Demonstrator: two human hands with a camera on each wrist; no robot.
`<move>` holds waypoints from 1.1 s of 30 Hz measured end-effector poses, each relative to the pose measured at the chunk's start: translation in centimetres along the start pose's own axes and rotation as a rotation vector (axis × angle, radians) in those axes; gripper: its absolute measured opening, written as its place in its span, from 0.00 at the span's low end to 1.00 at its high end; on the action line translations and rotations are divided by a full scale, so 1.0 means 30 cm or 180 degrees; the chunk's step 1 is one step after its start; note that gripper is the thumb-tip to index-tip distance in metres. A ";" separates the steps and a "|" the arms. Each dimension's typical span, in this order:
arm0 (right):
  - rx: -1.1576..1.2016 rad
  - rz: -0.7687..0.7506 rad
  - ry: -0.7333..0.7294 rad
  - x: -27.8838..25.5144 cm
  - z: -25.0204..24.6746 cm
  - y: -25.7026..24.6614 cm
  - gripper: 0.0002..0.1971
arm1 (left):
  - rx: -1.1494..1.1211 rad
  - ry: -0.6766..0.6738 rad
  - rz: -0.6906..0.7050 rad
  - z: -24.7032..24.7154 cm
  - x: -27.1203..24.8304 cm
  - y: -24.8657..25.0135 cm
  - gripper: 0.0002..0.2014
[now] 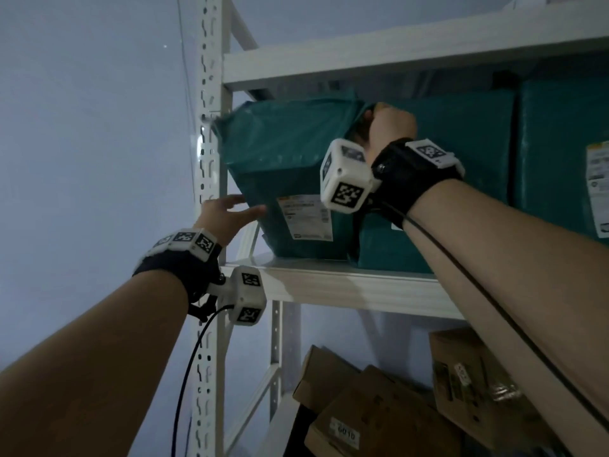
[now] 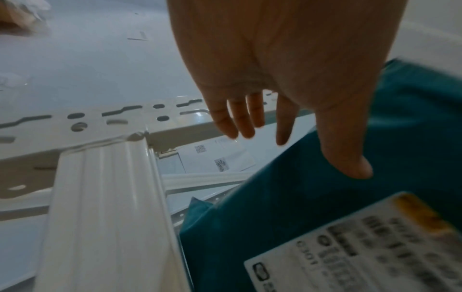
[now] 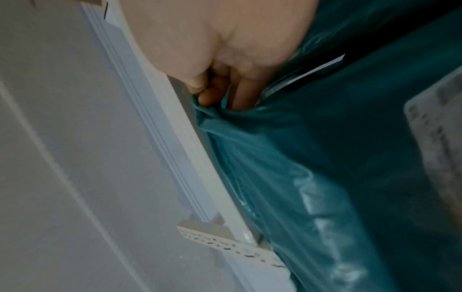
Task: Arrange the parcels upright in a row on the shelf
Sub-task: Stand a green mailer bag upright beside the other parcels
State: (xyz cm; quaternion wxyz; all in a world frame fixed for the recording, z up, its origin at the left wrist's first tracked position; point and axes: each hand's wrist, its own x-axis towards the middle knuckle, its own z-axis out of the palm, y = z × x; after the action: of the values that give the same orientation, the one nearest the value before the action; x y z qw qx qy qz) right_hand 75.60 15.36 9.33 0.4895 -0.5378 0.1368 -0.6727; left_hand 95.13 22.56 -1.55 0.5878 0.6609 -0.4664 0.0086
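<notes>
The leftmost teal plastic-wrapped parcel [image 1: 283, 166] stands on the white shelf [image 1: 346, 285], leaning with its top toward the left post. My right hand [image 1: 389, 123] pinches the bunched wrap at the parcel's top right corner [image 3: 212, 106], fingers curled [image 3: 210, 94]. My left hand [image 1: 240, 209] is open with straight fingers at the parcel's lower left edge. In the left wrist view the thumb [image 2: 350, 158] lies against the teal parcel [image 2: 287, 207] near its white label [image 2: 362, 247]. Two more teal parcels [image 1: 461, 153] [image 1: 560, 143] stand upright to the right.
The white slotted post [image 1: 211, 159] stands just left of the leaning parcel. An upper shelf beam [image 1: 395, 57] runs close above the parcels. Brown cardboard boxes [image 1: 379, 407] lie on the level below. A pale wall is at the left.
</notes>
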 end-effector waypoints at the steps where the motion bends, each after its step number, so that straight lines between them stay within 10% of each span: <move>1: -0.0401 -0.0024 0.0139 -0.011 0.000 -0.022 0.10 | -0.0098 -0.0134 0.0045 0.009 -0.005 0.002 0.31; 10: -0.0285 0.0202 -0.0389 0.030 -0.062 0.139 0.42 | -0.0741 -0.0209 0.0135 0.066 0.031 0.033 0.25; 19: -0.1692 0.0300 -0.1307 -0.099 -0.150 0.292 0.35 | -0.1346 0.0277 -0.0322 0.103 0.071 0.010 0.21; 33: -0.1968 -0.0515 -0.0348 -0.067 -0.116 0.297 0.26 | -0.1607 0.0919 -0.0042 0.118 0.064 0.061 0.13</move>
State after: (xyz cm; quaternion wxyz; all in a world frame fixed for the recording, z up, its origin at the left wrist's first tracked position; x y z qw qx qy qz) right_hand 77.07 11.48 0.49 0.2545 -0.7055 0.2650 -0.6060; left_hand 93.16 18.85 -0.15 0.7941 0.4887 -0.3610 -0.0176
